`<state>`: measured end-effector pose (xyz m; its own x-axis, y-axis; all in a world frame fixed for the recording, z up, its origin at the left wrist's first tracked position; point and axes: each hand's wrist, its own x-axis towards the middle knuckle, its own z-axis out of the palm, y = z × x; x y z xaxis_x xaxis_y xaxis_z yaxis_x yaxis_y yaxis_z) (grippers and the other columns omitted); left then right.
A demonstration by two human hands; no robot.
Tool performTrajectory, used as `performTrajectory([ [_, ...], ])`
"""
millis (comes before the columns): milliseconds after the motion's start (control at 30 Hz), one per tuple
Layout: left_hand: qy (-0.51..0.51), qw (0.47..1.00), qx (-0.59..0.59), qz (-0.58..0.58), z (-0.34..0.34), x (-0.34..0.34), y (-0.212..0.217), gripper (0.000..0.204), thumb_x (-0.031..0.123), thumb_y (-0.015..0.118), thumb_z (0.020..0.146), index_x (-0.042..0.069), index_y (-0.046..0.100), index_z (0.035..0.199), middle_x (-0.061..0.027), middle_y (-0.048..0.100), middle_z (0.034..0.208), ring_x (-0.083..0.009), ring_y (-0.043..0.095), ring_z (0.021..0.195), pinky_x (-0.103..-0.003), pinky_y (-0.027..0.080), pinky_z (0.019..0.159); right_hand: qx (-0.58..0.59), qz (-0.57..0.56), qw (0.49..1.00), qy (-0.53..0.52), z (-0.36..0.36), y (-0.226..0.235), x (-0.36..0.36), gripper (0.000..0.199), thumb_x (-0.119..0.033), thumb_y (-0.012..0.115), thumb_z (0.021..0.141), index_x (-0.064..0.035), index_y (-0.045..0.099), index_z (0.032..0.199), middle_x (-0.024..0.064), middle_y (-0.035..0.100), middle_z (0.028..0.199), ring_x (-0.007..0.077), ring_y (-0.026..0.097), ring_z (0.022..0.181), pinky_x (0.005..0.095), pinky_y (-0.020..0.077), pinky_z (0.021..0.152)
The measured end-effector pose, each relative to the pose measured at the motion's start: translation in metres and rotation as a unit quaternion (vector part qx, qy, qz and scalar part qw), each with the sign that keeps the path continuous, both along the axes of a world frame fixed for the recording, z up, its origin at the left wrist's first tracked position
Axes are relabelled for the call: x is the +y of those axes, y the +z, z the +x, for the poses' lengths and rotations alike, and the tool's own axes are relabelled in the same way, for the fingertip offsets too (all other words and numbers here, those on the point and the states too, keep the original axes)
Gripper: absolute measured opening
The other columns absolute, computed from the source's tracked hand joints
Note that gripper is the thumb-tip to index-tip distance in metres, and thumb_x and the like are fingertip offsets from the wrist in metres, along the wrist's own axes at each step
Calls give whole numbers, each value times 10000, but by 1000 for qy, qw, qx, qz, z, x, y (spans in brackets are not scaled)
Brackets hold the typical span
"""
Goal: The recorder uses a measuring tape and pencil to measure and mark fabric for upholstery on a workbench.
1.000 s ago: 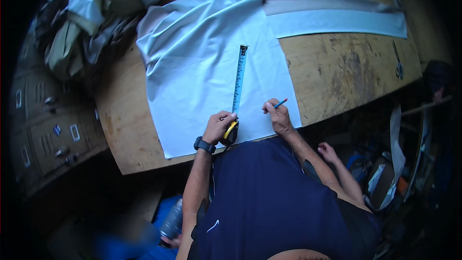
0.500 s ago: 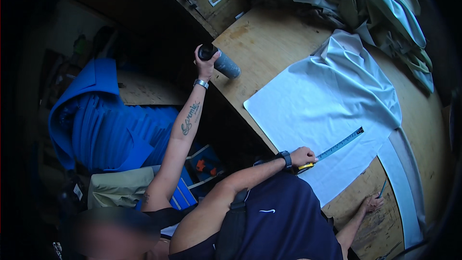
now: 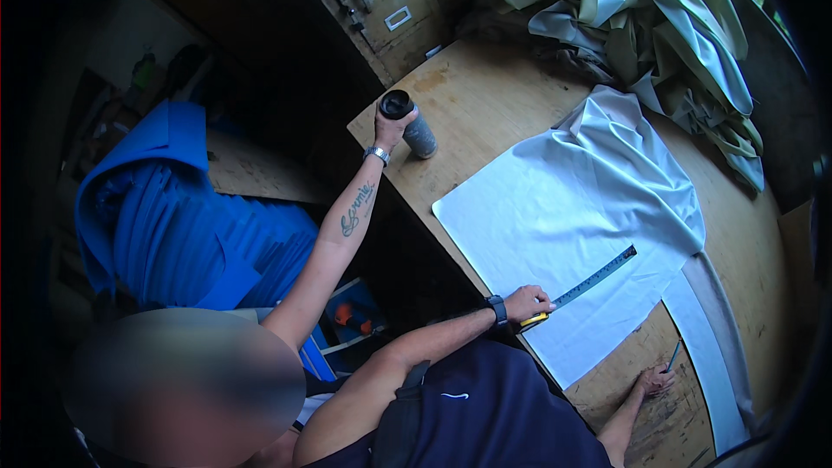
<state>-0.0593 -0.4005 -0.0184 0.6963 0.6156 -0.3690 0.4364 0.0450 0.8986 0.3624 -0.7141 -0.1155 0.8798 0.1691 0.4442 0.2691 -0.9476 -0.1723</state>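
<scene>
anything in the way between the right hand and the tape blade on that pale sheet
Nothing visible: only tabletop and part of the pale sheet lie between the right hand and the tape blade. The bottle in a co-worker's hand is off on the sheet's other side.

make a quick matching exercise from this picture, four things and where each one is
Things:
1. tape measure
2. blue pencil
3. grey tumbler
4. blue sheets

Places:
A. in a co-worker's hand
B. in a pile to the left of the wooden table
C. in the left hand, blade across the pale cloth
D. in the right hand

Pairs: 1-C, 2-D, 3-A, 4-B
</scene>
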Motion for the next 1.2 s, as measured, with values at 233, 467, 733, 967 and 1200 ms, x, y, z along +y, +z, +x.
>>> performTrajectory([
  [233,173,982,-30,73,-32,-11,47,293,331,736,851,38,742,862,-111,645,906,-235,621,868,-372,494,770,58,-75,994,-54,42,-18,1,452,-439,520,939,-34,650,1093,186,641,1103,341,592,1046,468,478,844],
  [467,264,961,-34,81,-85,-50,76,243,275,754,841,33,748,821,-69,573,837,-188,566,768,-348,447,670,146,53,958,240,68,8,89,454,-401,477,992,1,639,1127,205,658,1064,345,621,971,433,501,819],
  [733,368,920,-4,136,-108,-72,78,188,249,752,829,61,758,825,-86,592,782,-216,606,760,-358,475,668,357,238,691,582,-111,48,307,340,-184,530,1018,86,580,1218,184,680,1083,268,633,1037,342,487,941],
  [967,344,824,398,209,-288,-76,144,169,284,698,820,128,763,814,-126,632,861,-298,623,876,-436,507,749,310,96,552,768,-343,110,362,121,-65,629,908,-39,639,1026,122,650,882,237,645,798,319,515,725],
  [1200,155,714,682,36,-477,-151,273,264,342,681,811,92,758,848,-185,701,861,-356,677,817,-461,532,733,233,38,578,781,-399,97,363,150,-119,673,869,-63,636,1004,95,619,854,294,576,763,409,480,691],
])
